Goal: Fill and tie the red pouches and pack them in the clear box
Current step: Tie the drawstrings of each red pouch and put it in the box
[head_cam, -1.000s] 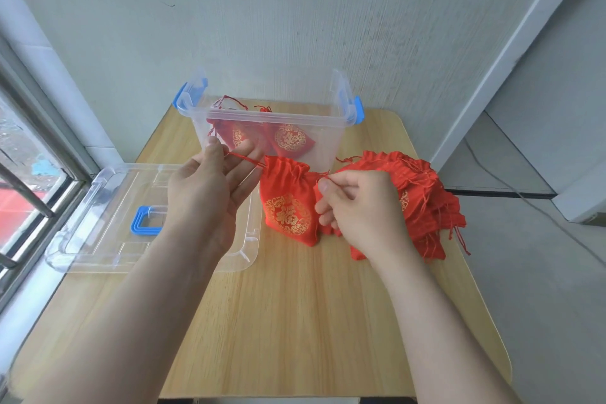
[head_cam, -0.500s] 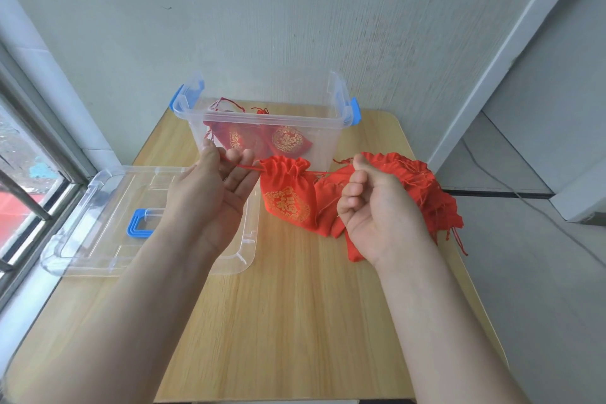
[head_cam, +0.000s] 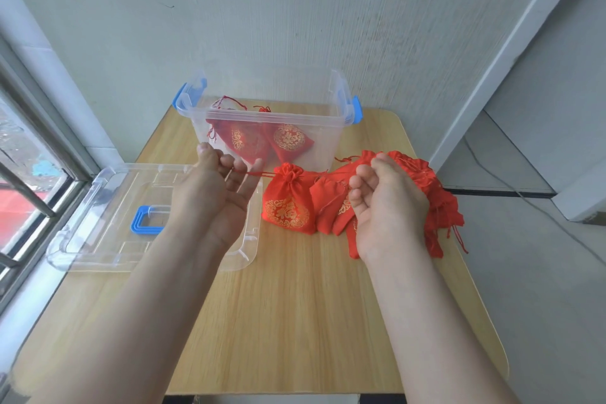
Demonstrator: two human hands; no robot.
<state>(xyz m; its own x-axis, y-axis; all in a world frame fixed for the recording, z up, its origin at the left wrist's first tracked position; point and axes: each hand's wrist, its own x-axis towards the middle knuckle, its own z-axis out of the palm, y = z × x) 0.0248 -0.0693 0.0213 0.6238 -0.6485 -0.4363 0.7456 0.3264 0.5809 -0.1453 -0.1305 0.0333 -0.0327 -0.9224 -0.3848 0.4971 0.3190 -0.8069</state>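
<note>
A filled red pouch (head_cam: 288,205) with a gold pattern stands on the table in front of the clear box (head_cam: 328,146), its mouth gathered closed. My left hand (head_cam: 216,193) pinches the pouch's left drawstring, pulled taut to the left. My right hand (head_cam: 387,203) is palm up with curled fingers and holds the right drawstring, pulled toward the right. The clear box has blue latches and holds two tied red pouches (head_cam: 262,141). A pile of flat red pouches (head_cam: 426,197) lies behind and under my right hand.
The clear lid (head_cam: 108,207) with a blue handle lies flat at the table's left, partly under my left forearm. A window with bars runs along the left edge. The wall stands right behind the box. A cable lies on the floor at the right.
My hands have drawn apart, pulling both drawstrings outward, and the pouch's mouth has cinched closed. My right hand turned palm up and moved right.
</note>
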